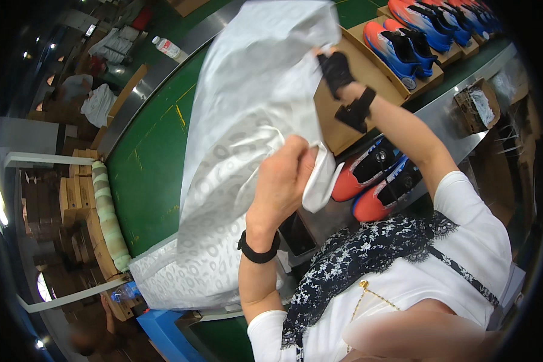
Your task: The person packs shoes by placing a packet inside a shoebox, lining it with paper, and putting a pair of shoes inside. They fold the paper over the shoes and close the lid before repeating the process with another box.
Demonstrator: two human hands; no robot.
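Note:
A large sheet of white tissue paper [247, 96] with a pale grey ring pattern hangs lifted above the green work surface. My left hand [283, 175], bare with a black band at the wrist, is closed round its bunched near edge. My right hand [338, 69] wears a black fingerless glove and pinches the sheet's far right edge. Below the sheet lies a stack of the same patterned paper [187, 277]. Partly behind the sheet and right hand is an open brown shoebox [359, 90]. A pair of coral, black and blue sports shoes [377, 184] sits close in front of me.
More sports shoes [398, 51] stand on boxes in a row at the far right. A dark phone-like slab [297, 235] lies near my left forearm. Beyond the green surface [151, 145] a bottle [169, 48] rests on the metal edge. Another person's arm [108, 314] shows at lower left.

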